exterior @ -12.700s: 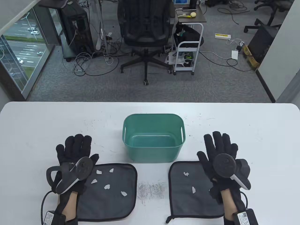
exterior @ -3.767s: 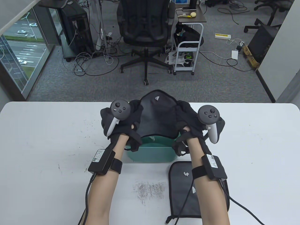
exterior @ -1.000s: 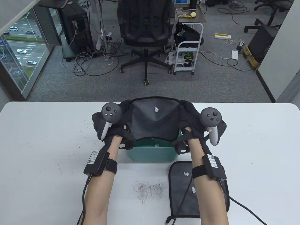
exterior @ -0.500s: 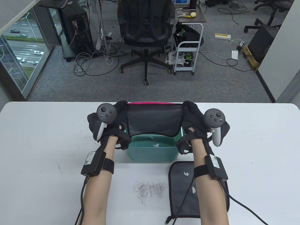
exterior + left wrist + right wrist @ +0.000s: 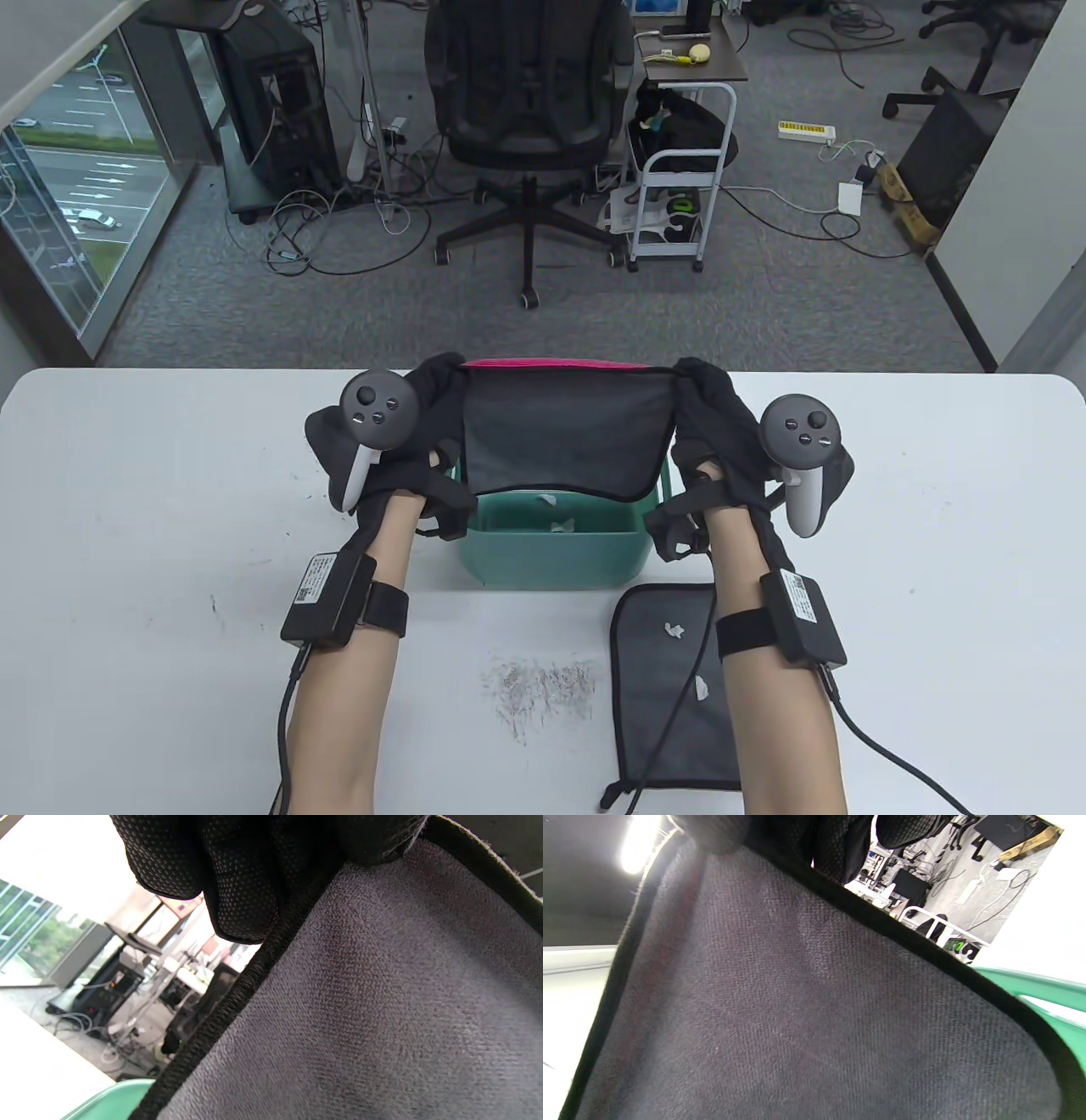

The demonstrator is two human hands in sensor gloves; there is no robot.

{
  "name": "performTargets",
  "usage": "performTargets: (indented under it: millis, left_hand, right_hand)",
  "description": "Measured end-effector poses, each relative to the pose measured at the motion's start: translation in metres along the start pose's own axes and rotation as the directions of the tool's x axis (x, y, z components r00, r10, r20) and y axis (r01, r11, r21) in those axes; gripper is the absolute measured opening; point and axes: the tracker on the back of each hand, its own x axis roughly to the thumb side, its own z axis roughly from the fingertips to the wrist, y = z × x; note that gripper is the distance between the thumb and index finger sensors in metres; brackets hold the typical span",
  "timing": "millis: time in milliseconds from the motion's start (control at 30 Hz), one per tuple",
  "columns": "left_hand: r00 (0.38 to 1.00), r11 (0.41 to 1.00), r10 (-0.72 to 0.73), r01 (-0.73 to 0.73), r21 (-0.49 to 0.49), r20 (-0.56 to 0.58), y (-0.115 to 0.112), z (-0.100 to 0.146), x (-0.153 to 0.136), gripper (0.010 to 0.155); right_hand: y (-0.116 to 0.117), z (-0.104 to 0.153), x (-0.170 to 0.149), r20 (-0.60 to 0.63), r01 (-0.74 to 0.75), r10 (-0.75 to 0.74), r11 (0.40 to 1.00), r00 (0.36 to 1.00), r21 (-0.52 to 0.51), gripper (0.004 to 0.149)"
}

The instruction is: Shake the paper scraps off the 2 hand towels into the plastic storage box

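A grey hand towel [image 5: 560,433] with black trim and a pink back hangs stretched over the green plastic box [image 5: 551,560]. My left hand [image 5: 428,407] grips its left top corner and my right hand [image 5: 704,407] grips the right top corner. Up close the cloth [image 5: 360,993] fills the left wrist view below my gloved fingers [image 5: 237,878], and the same towel [image 5: 797,1005] fills the right wrist view. White paper scraps [image 5: 560,525] lie inside the box. The second grey towel [image 5: 670,688] lies flat at the front right with two scraps [image 5: 674,630] on it, partly under my right forearm.
The table's far edge runs just behind the box. A patch of dark scuff marks [image 5: 539,688] is on the white tabletop [image 5: 170,526] in front. An office chair [image 5: 530,102] and a small cart [image 5: 679,170] stand on the floor beyond.
The towel has been pulled taut and tipped upright, so its pink back shows at the top. The scrap that clung to it is gone from the cloth; scraps lie in the box.
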Motion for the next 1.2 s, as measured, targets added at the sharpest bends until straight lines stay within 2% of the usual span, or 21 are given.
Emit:
performTargets:
  millis: [300, 533, 733, 1200]
  left_hand:
    - [0.995, 0.997, 0.006, -0.013, 0.074, 0.096, 0.046, 0.026, 0.023, 0.04]
    - [0.993, 0.995, -0.007, -0.005, 0.096, 0.117, 0.073, 0.044, 0.02, 0.04]
    - [0.994, 0.998, -0.008, 0.001, 0.068, 0.108, 0.085, 0.059, 0.0, 0.04]
    - [0.997, 0.996, -0.061, 0.065, -0.055, 0.057, 0.112, 0.104, -0.078, 0.041]
  right_hand:
    - [-0.017, 0.026, 0.032, 0.116, 0.09, -0.091, 0.996, 0.989, 0.021, 0.037]
    - [-0.016, 0.044, 0.051, 0.181, 0.06, -0.071, 0.996, 0.981, 0.061, 0.037]
    - [-0.003, 0.059, 0.058, 0.187, 0.043, -0.069, 0.989, 0.98, 0.138, 0.037]
    - [0.058, 0.096, 0.053, 0.201, -0.091, 0.015, 0.923, 0.979, 0.374, 0.038]
